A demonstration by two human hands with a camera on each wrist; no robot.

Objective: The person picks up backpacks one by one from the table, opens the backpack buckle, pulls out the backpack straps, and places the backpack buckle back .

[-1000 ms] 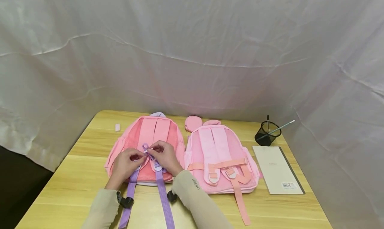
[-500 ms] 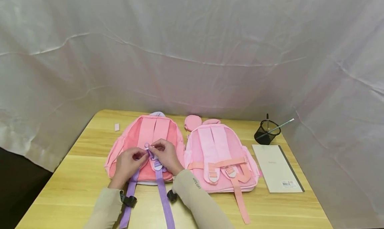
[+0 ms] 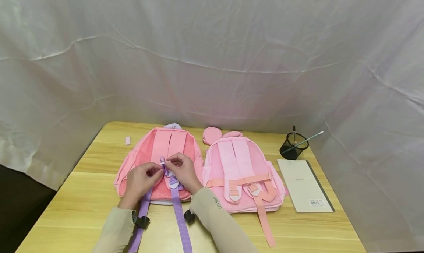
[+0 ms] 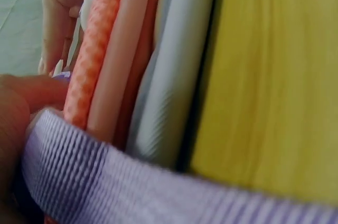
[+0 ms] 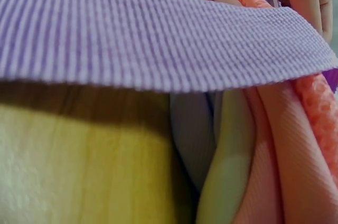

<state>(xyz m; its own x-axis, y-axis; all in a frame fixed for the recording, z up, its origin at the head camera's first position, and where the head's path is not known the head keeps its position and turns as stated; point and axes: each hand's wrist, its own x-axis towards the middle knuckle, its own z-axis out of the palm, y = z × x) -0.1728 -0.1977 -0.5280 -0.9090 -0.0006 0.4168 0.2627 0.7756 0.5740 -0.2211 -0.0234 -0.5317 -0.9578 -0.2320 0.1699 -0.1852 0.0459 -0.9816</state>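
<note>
A coral-pink backpack [image 3: 142, 150] lies with its shoulder straps facing up at the left of the table. Above its middle, both hands meet at a small purple strap [image 3: 162, 161] with a little loop standing up and a pale piece beside it. My left hand [image 3: 140, 181] pinches this strap from the left, and my right hand [image 3: 183, 172] pinches it from the right. Their fingertips hide most of the pinched part. Two long purple webbing tails [image 3: 180, 220] hang toward the front; one crosses close before both wrist cameras.
A light-pink backpack [image 3: 261, 161] with orange straps lies just right of the first one. A round pink pouch [image 3: 212, 136] sits behind it. Farther right are a black mesh pen holder [image 3: 289, 152] and a notebook [image 3: 304, 185]. A small pale block [image 3: 127, 140] lies back left.
The small purple loop between the fingertips has become narrower. My left hand has edged slightly to the right over the last second; the right hand has hardly moved.
</note>
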